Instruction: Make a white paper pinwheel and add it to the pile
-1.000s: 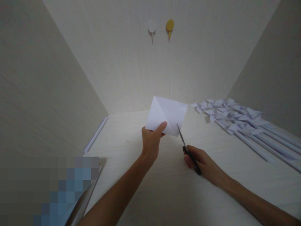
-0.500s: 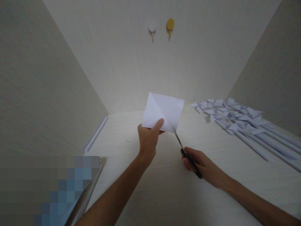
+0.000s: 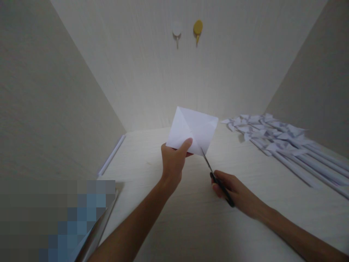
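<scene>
My left hand (image 3: 176,160) pinches a white square sheet of paper (image 3: 200,123) at its near edge, thumb on top and fingers underneath. Diagonal crease lines cross the sheet, which is held up above the table. My right hand (image 3: 229,189) is closed around the black handles of a pair of scissors (image 3: 222,189). Their blades reach the paper's near right corner and lie along the crease there. Whether the blades are parted is too fine to make out.
Several white paper pinwheels on rolled paper sticks (image 3: 286,145) lie in a pile on the right of the white table (image 3: 152,225). One paper roll (image 3: 111,155) rests along the left edge. A white hook (image 3: 176,31) and a yellow hook (image 3: 197,28) are on the back wall.
The paper has shifted slightly to the right with my left hand, so the scissor blades now reach further in from its corner. My right hand has hardly moved.
</scene>
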### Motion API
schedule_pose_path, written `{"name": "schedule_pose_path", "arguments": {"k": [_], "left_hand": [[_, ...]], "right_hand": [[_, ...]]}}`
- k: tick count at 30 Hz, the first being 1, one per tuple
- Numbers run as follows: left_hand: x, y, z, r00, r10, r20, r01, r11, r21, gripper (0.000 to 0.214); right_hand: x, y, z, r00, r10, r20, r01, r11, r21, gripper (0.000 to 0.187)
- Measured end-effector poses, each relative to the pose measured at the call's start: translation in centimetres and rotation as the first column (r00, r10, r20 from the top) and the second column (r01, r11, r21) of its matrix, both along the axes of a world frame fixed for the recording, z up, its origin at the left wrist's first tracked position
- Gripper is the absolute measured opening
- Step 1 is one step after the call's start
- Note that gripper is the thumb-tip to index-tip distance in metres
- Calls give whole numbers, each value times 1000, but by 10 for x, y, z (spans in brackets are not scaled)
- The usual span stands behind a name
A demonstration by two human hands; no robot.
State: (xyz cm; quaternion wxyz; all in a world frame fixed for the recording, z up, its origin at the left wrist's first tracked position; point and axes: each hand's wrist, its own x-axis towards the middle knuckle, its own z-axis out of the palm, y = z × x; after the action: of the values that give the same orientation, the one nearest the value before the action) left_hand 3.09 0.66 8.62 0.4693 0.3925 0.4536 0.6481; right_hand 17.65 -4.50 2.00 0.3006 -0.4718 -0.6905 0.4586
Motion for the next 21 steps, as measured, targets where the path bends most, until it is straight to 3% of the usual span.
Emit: {"name": "schedule_pose_path", "arguments": {"k": [21], "left_hand": [[0,0,0,999,-16,-35,16,1000,-11,28]], "right_hand": [[2,1,0,1000,22,-1,-22,1000,-10,28]]}}
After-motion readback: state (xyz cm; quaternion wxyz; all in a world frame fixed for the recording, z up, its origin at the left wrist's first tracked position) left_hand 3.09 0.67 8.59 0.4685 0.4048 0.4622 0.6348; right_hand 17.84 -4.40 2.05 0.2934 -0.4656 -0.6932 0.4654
